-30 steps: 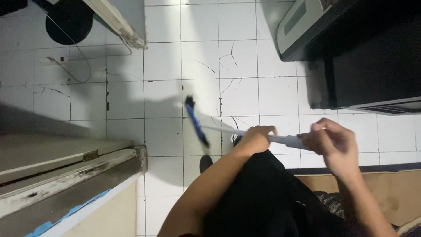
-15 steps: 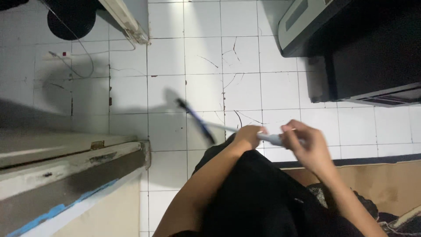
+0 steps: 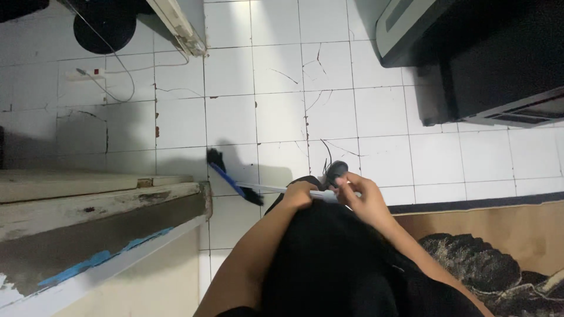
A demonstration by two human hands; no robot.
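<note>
A: Quick status. What's in the hands rn?

B: Both on a thin pale metal handle of a broom [image 3: 276,188] w/ a blue-backed, dark-bristled head. Left hand [image 3: 299,195] is fisted round the shaft, fingers curled tight on it. Right hand [image 3: 359,196] sits just beside it, nearer the shaft's top end, fingers [image 3: 346,183] bent close and narrow around the dark rounded cap at the handle end [image 3: 337,170]. Looks like a grip there too, but can't tell how firm.

A: And the head, where's it vs the fingers?

B: Out past the left fingers, away from the right ones. Blue head [image 3: 230,179] angles down to the cracked white tiled floor [image 3: 276,117]; bristle tips look touching or just off the tile. Can't say which, shadow covers it.

A: So how far along, imo?

B: Early or mid. Broom is gripped and aimed at the floor, that part's done. No swept pile or dustpan visible near the fingers. Tiles beyond the head look bare apart from cracks and marks, so no telling what's been covered.

A: Anything else nearby?

B: A worn wooden step w/ blue paint streaks [image 3: 100,235], well off past the broom head from the left fingers. A brown-and-black patterned rug [image 3: 505,246] just beyond the right fingers. A dark boxy cabinet [image 3: 493,64] and a white power strip w/ cable [image 3: 85,73], both well apart from either hand.
</note>
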